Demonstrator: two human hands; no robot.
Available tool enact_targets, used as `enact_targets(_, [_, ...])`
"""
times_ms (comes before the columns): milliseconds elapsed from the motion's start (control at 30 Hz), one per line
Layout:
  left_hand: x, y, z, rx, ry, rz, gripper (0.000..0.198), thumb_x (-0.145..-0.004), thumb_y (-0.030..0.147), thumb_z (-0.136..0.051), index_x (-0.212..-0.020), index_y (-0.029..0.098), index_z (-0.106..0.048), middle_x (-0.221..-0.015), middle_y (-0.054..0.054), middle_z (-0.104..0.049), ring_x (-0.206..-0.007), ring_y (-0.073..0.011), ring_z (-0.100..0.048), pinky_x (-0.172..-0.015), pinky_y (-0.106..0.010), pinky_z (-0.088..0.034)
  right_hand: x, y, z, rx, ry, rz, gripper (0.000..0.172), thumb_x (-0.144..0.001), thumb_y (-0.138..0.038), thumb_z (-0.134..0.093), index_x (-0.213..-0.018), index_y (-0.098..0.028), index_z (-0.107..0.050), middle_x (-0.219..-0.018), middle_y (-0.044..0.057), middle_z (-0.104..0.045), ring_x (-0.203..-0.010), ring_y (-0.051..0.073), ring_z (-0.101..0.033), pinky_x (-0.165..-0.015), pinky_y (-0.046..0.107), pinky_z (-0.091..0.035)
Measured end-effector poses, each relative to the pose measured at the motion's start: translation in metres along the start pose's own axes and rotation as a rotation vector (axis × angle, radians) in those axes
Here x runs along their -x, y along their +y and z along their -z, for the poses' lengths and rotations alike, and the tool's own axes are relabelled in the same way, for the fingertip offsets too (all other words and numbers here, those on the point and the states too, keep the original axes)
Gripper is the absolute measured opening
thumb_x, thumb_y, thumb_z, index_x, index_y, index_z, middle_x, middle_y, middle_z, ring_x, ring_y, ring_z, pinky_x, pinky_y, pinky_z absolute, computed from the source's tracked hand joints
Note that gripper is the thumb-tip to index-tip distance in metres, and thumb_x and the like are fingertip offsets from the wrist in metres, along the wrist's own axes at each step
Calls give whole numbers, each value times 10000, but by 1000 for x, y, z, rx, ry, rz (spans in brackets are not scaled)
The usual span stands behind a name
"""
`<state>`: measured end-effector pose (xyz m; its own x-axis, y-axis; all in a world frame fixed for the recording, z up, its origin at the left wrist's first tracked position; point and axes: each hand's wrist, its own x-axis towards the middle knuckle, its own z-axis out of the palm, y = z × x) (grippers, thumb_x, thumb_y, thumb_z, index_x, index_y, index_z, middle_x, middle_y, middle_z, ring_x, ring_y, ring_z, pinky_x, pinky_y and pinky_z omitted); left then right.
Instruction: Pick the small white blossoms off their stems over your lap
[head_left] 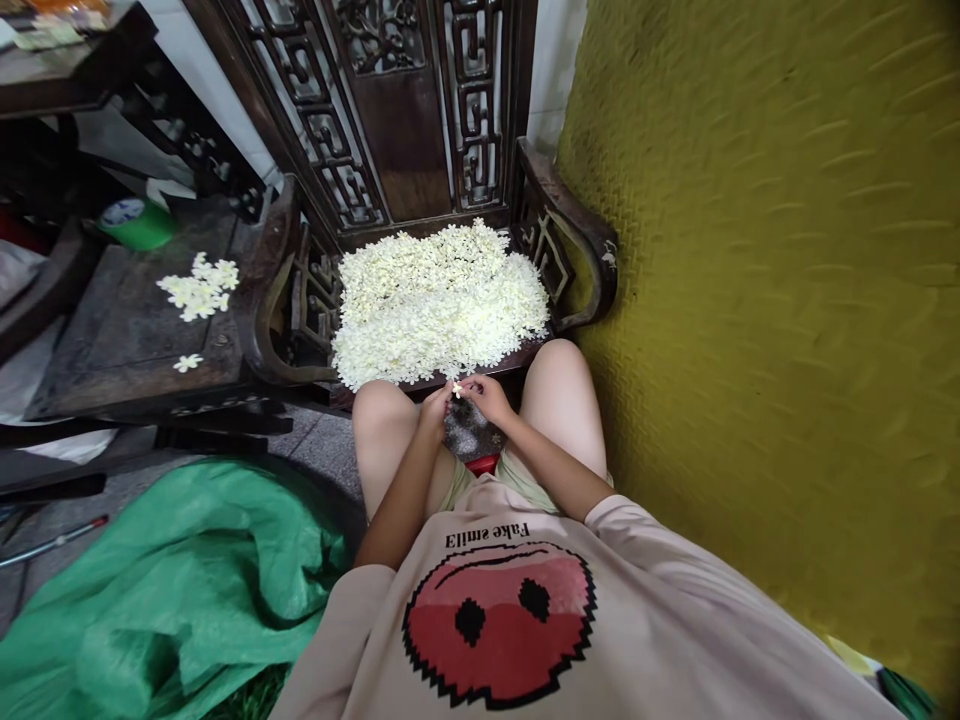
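Observation:
Between my knees my two hands almost meet, just in front of the seat edge. A small white flower [457, 390] shows at the fingertips of my right hand [487, 398], which pinches it. My left hand [435, 410] is closed close beside that flower; what lies inside its fingers is too small to make out. Just beyond both hands, a thick heap of white flowers [442, 300] covers most of the seat of a dark carved wooden chair [405, 150].
To the left, a dark wooden surface [112, 340] bears a small flower cluster [199, 287], one loose flower [187, 363] and a green tape roll [137, 223]. Green sheeting [187, 570] is bunched on the floor at lower left. A yellow textured panel [765, 300] closes the right side.

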<state>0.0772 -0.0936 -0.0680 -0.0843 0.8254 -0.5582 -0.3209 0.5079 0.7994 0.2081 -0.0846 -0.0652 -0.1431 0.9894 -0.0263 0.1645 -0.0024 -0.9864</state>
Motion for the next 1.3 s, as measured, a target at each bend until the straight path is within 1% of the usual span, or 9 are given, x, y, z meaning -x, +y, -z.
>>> enact_targets(67, [0,2,-1,17,-27,-11,479,-504,557,-747,-549,142,-512,-492,54,-399,-437,-25,-348,-421,-197,-207,-1,-2,2,-66,17,-31,215,-695,-351,-630,-772,-153,-659,-691,18,-608,-609,123,-494,-619,258,-386])
enact_targets(167, [2,3,-4,28,-60,-35,470,-494,548,-757,-574,142,-534,-506,54,-401,-453,-26,-361,-430,-193,-216,-2,-4,4,-128,34,-53,242,-672,-380,-648,-753,-153,-658,-678,19,-610,-601,125,-496,-615,264,-392])
enact_targets(367, [3,3,-3,7,-63,-72,426,-514,511,-761,-623,134,-596,-488,51,-400,-463,-33,-340,-455,-203,-216,-3,-7,5,-153,33,-40,253,-652,-410,-669,-733,-170,-666,-743,39,-643,-622,133,-512,-646,278,-414])
enact_targets(600, [5,3,-4,28,-82,-78,449,-492,530,-763,-636,134,-608,-485,54,-387,-464,-36,-323,-464,-210,-209,-2,-8,5,-194,38,-56,270,-640,-425,-676,-730,-170,-673,-725,42,-648,-616,136,-517,-646,278,-414])
enact_targets(733, [4,3,-5,22,-75,-72,469,-474,550,-761,-617,137,-590,-488,53,-392,-464,-37,-317,-464,-212,-206,-2,-7,4,-209,40,-84,287,-628,-443,-683,-727,-173,-676,-714,34,-641,-597,128,-502,-621,270,-406])
enact_targets(967, [4,2,-4,-27,-60,-103,485,-491,585,-735,-592,143,-563,-485,53,-382,-465,-40,-308,-469,-214,-210,-1,-6,5,-225,46,-102,285,-616,-430,-693,-715,-164,-672,-666,16,-612,-530,98,-423,-560,250,-356])
enact_targets(1100, [5,2,-5,-34,-46,-106,512,-465,609,-730,-589,142,-562,-488,53,-382,-472,-41,-305,-474,-211,-205,-1,-7,5,-208,37,-96,288,-624,-438,-686,-713,-164,-670,-687,22,-620,-544,102,-432,-569,252,-357])
enact_targets(1200, [6,3,-6,-34,-34,-131,497,-495,612,-714,-587,145,-569,-481,51,-375,-478,-48,-304,-479,-213,-211,-1,-7,5,-188,37,-106,304,-630,-457,-678,-717,-166,-670,-687,25,-621,-552,108,-439,-570,253,-357])
enact_targets(1300, [9,4,-7,-45,-37,-150,459,-511,570,-727,-641,144,-614,-481,50,-384,-490,-58,-311,-484,-219,-218,-1,-7,6,-182,44,-120,319,-633,-472,-673,-730,-168,-675,-683,24,-622,-549,108,-431,-561,250,-354])
